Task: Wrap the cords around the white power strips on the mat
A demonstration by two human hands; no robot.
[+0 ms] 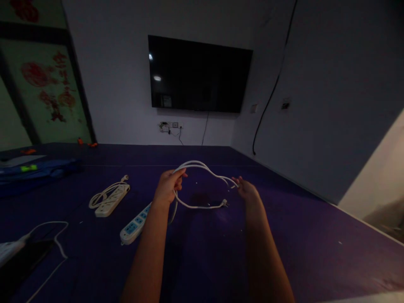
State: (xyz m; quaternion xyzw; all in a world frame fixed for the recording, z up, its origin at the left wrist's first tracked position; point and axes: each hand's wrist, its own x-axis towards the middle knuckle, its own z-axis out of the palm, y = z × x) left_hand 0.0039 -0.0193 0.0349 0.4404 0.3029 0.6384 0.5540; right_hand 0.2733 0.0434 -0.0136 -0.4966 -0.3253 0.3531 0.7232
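A white power cord (197,163) is stretched in a loose arc between my two hands, above the purple surface. My left hand (168,185) is closed round the cord, thumb on top. At the other end of the arc, my right hand (247,188) pinches the cord with its fingertips. The cord's plug (224,203) hangs or lies low between the hands; I cannot tell which. Partly hidden by my left forearm is a white power strip (134,227) with blue socket faces. Left of it lies a second white power strip (112,201), its cord coiled over it.
The purple surface (208,261) reaches to the walls. A dark flat item (28,261) with a white cable (59,244) is at the lower left. Blue cloth (47,168) lies farther back. A television (198,75) hangs ahead, and a black cable (268,101) runs down the right wall.
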